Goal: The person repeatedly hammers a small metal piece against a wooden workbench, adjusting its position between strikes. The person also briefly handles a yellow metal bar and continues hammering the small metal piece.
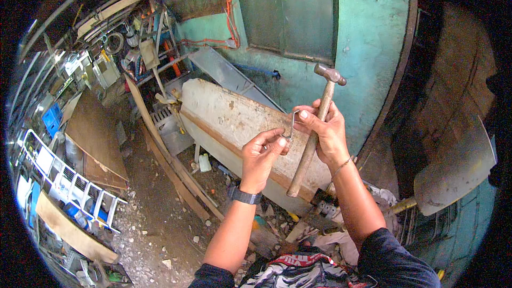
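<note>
Nearest, below the hands, is a dark shirt with a red, white and grey print (301,272). The left hand (260,154), with a dark wristwatch (245,196) at its wrist, has its fingers curled and its thumb and fingertips pinched together at the lower end of a thin, bent, silver metal piece (293,124). The right hand (329,130) is closed around a ball-peen hammer with a wooden handle (306,166), its thumb crossing the handle and reaching the metal piece's upper end. The hammer is tilted, its head up and away from the person; the metal piece is held up between the two hands.

Under and beyond them stretches a long, scuffed, white-topped table (229,108) with a brown edge. To its left, long brown wooden planks (178,168) lie over dirt ground strewn with pale rubble (154,229). Behind the table, a grey sheet-metal panel (226,74) leans near a teal painted wall (373,37) with a dark-framed window (308,18).
</note>
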Demonstrator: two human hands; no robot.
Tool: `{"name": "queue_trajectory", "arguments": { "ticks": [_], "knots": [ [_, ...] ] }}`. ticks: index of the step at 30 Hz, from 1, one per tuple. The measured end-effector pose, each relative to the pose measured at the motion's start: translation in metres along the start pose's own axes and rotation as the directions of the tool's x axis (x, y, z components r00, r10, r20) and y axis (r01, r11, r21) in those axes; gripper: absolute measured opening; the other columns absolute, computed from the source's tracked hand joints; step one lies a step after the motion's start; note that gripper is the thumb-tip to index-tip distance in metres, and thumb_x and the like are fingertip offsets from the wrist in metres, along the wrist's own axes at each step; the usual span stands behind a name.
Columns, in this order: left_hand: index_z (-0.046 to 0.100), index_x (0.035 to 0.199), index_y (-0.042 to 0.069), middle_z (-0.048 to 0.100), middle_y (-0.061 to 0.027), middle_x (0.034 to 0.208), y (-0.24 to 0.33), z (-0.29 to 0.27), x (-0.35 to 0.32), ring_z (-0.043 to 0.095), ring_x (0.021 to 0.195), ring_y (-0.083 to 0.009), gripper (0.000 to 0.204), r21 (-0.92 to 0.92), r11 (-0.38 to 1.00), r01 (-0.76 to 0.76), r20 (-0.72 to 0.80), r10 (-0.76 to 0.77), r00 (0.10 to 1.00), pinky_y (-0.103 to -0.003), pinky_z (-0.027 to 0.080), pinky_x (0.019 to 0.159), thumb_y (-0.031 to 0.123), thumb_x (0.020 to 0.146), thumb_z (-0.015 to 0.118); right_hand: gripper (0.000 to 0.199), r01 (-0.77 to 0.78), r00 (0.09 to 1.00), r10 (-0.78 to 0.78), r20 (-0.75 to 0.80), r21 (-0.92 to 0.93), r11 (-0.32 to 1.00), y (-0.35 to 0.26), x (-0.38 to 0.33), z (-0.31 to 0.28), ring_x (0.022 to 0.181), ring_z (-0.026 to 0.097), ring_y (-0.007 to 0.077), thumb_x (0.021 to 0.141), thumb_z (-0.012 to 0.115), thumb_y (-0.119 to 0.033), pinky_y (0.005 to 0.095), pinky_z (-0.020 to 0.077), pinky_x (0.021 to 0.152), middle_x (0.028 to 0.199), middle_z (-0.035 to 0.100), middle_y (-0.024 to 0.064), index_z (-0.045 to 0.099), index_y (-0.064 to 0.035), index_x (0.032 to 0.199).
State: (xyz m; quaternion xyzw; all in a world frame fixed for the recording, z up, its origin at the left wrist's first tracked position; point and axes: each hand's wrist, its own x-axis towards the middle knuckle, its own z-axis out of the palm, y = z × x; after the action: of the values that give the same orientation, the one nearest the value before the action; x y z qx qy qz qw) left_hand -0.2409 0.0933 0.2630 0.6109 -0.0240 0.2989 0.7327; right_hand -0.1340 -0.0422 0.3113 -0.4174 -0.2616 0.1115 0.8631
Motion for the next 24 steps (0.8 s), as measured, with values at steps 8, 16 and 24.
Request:
{"name": "queue_trajectory", "arguments": {
  "ticks": [8,16,24],
  "knots": [
    [0.065,0.118,-0.005,0.072,-0.0139,0.098,0.032,-0.01,-0.013,0.072,0.084,-0.02,0.031,-0.08,0.996,-0.043,-0.042,0.04,0.998,-0.037,0.06,0.08,0.018,0.097,0.069,0.026,0.005,0.997,-0.011,0.076,0.077,0.997,-0.018,-0.026,0.031,0.099,0.072,0.0328,0.09,0.073,-0.007,0.0428,0.0642,0.081,0.108,0.07,0.0225,0.051,-0.0049,0.104],
    [0.065,0.117,-0.005,0.072,-0.0155,0.098,0.056,-0.019,-0.027,0.072,0.084,-0.0228,0.029,-0.125,0.99,-0.064,-0.03,0.061,0.998,-0.038,0.061,0.08,0.015,0.097,0.067,0.027,0.016,0.995,-0.022,0.098,0.063,0.998,-0.019,-0.04,0.052,0.099,0.072,0.0343,0.089,0.073,-0.003,0.0428,0.0649,0.081,0.105,0.07,0.0188,0.052,-0.0053,0.105],
    [0.064,0.116,-0.004,0.071,-0.0152,0.101,0.054,-0.024,-0.033,0.073,0.088,-0.0244,0.026,-0.162,0.986,-0.024,-0.002,0.024,1.0,-0.039,0.061,0.082,0.015,0.097,0.067,0.025,-0.012,0.997,0.006,0.082,0.069,0.998,-0.015,-0.045,0.053,0.097,0.072,0.0337,0.091,0.071,-0.004,0.0427,0.0653,0.079,0.103,0.069,0.018,0.051,-0.0053,0.105]
  ]
}}
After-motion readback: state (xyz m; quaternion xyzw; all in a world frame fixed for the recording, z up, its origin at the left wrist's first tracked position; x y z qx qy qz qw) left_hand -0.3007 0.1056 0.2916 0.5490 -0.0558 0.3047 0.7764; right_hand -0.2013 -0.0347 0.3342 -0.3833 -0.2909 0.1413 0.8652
